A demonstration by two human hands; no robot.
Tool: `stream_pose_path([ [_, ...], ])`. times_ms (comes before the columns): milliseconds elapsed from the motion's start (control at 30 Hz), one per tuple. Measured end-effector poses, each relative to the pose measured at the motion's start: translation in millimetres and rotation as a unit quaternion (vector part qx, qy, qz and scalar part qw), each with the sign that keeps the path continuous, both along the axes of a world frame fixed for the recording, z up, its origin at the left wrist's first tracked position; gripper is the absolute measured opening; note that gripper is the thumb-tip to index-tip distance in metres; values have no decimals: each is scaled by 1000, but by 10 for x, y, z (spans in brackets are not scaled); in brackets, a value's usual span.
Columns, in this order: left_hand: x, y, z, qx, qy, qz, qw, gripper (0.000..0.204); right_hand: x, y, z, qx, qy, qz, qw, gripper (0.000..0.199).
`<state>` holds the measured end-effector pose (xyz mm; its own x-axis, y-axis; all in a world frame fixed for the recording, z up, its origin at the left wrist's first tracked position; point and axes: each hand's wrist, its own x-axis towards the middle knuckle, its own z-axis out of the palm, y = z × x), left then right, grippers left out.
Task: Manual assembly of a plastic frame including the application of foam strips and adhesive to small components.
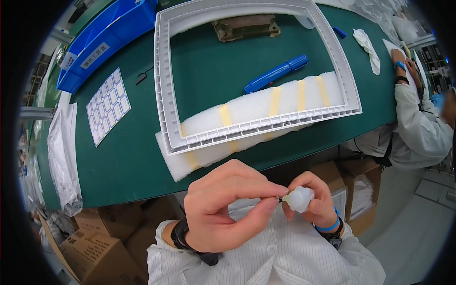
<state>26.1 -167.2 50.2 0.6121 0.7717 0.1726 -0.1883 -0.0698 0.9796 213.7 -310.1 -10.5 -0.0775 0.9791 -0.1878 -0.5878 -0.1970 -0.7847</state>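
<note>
In front of my chest, my right hand (317, 202) grips a small translucent white plastic bottle (300, 198) with a rounded, lobed body. Its narrow tip points toward my left hand (228, 204), whose thumb and forefinger are pinched on a small dark pin-like piece (280, 200) at that tip. Whether the piece is joined to the bottle is too small to tell. Beyond my hands, a white rectangular plastic frame (164, 95) lies on the green table. Its near side rests on a white foam strip (247, 110) banded with yellow tape.
Inside the frame lie a thick blue marker (276, 74) and a worn brown metal block (247, 27). A blue bin (102, 40), a label sheet (108, 107) and a dark hooked tool (143, 76) are at left. Right: a white cloth (366, 50) and a co-worker's sleeve (420, 121). Cardboard boxes (97, 254) stand below.
</note>
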Motion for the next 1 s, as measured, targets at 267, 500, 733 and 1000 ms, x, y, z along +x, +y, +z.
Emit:
stream_pose_path([
  [267, 6, 9, -20, 9, -19, -17, 1000, 21, 21, -8, -28, -11, 22, 2, 1000, 48],
  [500, 9, 4, -46, 23, -34, -27, 999, 23, 1, -8, -120, 17, -16, -48, 999, 45],
  [733, -14, 56, -45, 125, 14, -8, 992, 25, 51, 47, -85, 109, -235, -116, 959, 41],
  [1000, -49, 119, 82, 218, 86, -9, 972, 28, 78, 96, -2, 167, -324, -104, 926, 45],
])
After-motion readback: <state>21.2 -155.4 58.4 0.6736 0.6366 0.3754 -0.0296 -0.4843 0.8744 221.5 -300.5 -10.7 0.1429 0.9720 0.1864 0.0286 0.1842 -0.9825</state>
